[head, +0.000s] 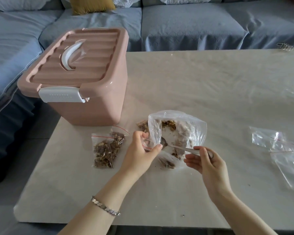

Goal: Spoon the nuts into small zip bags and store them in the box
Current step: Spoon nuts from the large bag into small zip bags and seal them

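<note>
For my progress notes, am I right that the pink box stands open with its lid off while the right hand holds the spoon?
Not quite: in the head view the pink box is closed with its lid on. The right hand does hold the spoon.

Spoon [176, 147] handle end hidden in right hand [209, 161], empty zip bag [290, 168] cut by right edge, far object [285, 47] unidentifiable

No legible text, label, brand or number on the pink box [92, 106], the zip bags [104, 150] or the table [202, 85].
</note>
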`<state>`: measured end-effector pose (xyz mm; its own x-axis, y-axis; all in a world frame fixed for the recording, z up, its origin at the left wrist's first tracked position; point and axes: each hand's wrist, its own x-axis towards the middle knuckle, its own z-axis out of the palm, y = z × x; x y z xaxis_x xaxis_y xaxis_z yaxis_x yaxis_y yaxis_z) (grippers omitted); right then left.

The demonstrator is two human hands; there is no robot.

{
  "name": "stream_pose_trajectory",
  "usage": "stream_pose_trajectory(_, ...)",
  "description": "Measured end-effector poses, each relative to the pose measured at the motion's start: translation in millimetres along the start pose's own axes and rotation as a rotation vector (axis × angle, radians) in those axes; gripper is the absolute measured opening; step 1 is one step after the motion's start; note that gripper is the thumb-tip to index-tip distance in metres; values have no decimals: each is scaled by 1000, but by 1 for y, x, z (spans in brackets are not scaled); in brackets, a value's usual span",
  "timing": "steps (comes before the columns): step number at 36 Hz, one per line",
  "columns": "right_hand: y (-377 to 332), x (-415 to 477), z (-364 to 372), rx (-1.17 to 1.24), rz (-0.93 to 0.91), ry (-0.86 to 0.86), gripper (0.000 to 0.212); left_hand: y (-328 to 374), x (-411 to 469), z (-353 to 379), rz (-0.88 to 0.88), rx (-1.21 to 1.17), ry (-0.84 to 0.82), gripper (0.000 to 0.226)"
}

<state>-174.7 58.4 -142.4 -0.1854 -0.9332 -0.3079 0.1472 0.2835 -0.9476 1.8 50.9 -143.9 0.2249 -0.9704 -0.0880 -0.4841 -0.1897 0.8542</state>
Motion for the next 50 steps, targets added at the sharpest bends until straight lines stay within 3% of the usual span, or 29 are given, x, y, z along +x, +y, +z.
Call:
stream_pose_trajectory(9, -9, 0, -20, 217, 288, -25, 23, -5, -4, -5, 17, -43, -51, 37)
stream_pose_trajectory(17, -23, -4, -38, 236, 260, -33, 24, -11, -11, -8, 53, -97, -14, 38)
stream_pose_trajectory(26, -65, -6, -43, 48, -5, -41, 27, -6, -24, 1, 41, -84, -25, 38)
stream_pose_trajectory(35, -102, -10, -14, -226, -174, -160, 29, -10, -24, 5, 58, -116, 13, 57)
stream_pose_trajectory(44, -104, -35, 12, -774, -663, -335, 22, -7, -24, 8, 113, -150, -2, 43)
stream_pose_trajectory(50, -102, -46, 8, -846, -877, -379, 19, -14, -23, 7, 144, -143, 41, 45)
